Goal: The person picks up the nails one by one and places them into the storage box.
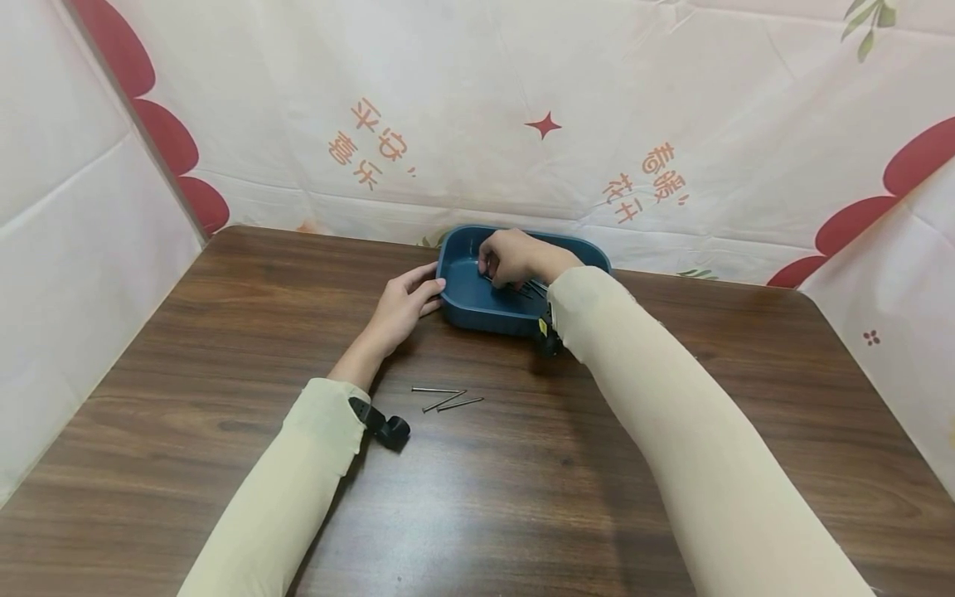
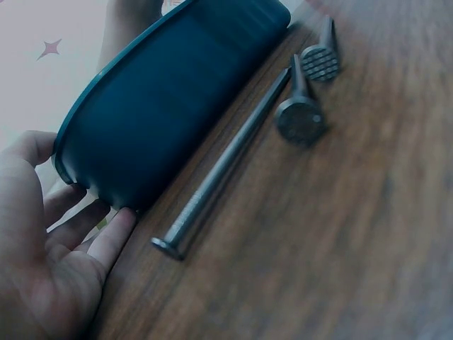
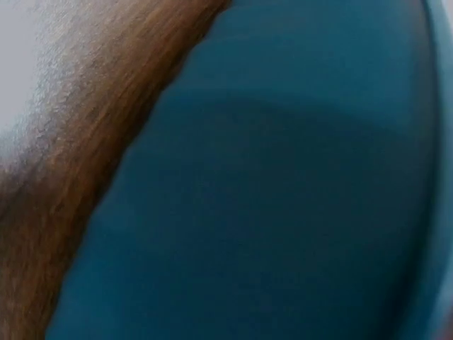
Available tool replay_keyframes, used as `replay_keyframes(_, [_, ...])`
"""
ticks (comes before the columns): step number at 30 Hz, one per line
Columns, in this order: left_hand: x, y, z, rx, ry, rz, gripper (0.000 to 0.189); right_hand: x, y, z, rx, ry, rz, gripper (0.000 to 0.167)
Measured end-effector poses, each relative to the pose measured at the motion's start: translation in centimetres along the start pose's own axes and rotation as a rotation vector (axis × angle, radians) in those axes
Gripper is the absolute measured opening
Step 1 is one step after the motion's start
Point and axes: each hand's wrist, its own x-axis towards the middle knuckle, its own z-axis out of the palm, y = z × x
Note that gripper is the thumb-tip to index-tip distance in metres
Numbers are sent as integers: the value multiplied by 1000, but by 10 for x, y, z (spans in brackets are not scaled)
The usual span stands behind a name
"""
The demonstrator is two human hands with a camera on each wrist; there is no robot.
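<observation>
A blue plastic tray [image 1: 488, 321] stands by the back edge of the table. At its left end my left hand [image 1: 401, 308] holds it, with the thumb at the rim and the fingers against the outer wall. Inside the tray, my right hand [image 1: 515, 257] reaches down with curled fingers among several nails [image 1: 535, 289]; whether it pinches one is hidden. Three steel nails lie in front of the tray, one nail [image 2: 223, 170] large in the left wrist view with its flat head toward the camera. Only the tray's outer wall [image 3: 255, 198] fills the right wrist view.
The brown wood-grain table [image 1: 507, 497] extends around the tray. A pale printed cloth [image 1: 477, 124] hangs close behind the table's back edge, with similar cloth at both sides. Each wrist carries a small black camera, such as the left wrist camera [image 1: 391, 431].
</observation>
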Motion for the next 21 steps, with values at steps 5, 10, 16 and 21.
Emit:
replay_keyframes(5, [1, -1, 0, 10, 1, 6, 52, -11, -6, -13, -16, 35, -85, 22])
replay_keyframes(10, [1, -2, 0, 1, -4, 7, 52, -32, -21, -27, -47, 58, -150, 22])
replay_keyframes(16, [0, -1, -1, -2, -2, 12, 52, -60, -44, -30, -79, 70, -256, 20])
replay_keyframes(21, [-1, 0, 0, -3, -12, 18, 51, -80, -60, -20, -64, 45, -322, 22])
